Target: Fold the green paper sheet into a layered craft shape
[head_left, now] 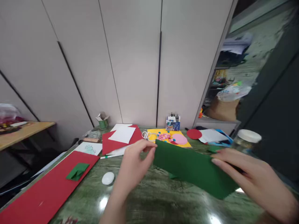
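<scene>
Green sheet [191, 168], held up over the dark green tabletop [149, 199] between your two hands, slanting so that its right end hangs lower than its left. Your left hand [136, 160] grasps the upper left corner in a pinch of thumb and fingertips; your right hand [249, 175] grips the upper edge near the other end, thumb toward you. A small green piece [172, 176] shows just below the sheet's lower edge. To the left of your left forearm sits a white rounded object [108, 178], and farther left lies a long red sheet [44, 189] bearing a folded green piece [78, 171]. Beyond your hands, near the wall, a yellow sheet [187, 145] carries white-handled scissors [145, 135], pink bits [164, 136] and a pink disc [179, 139]; a red disc [194, 134] lies to its right. Behind your right hand stands a white-lidded jar [249, 136], its lower part hidden
</scene>
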`<state>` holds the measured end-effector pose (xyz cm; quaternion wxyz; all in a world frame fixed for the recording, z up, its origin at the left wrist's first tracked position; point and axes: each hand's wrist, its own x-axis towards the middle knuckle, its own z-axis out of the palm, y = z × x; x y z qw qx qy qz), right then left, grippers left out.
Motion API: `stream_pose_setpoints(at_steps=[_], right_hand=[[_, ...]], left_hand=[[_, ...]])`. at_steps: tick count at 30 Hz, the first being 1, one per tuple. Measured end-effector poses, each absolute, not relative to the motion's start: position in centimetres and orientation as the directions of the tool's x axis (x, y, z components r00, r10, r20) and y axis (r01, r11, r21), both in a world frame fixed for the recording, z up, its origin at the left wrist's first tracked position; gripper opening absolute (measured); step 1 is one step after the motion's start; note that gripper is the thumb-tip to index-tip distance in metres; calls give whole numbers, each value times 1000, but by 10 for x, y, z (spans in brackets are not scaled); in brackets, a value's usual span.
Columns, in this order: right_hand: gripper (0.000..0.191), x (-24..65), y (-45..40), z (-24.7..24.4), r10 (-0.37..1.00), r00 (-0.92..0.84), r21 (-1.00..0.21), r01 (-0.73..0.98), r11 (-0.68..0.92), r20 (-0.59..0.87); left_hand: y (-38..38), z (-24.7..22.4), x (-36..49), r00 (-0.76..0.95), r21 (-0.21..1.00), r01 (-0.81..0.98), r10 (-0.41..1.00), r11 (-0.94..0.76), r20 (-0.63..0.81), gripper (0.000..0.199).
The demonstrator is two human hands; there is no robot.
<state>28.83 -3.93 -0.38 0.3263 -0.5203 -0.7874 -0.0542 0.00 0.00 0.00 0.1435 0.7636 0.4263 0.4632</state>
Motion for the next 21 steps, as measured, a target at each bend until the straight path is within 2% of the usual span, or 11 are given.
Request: stream_pose_setpoints(at_steps=[21], right_hand=[[22, 285, -35, -1, 760, -278, -222, 848, 481, 587]], left_hand=[[10, -5, 4, 145, 614, 560, 795, -556, 588, 15]])
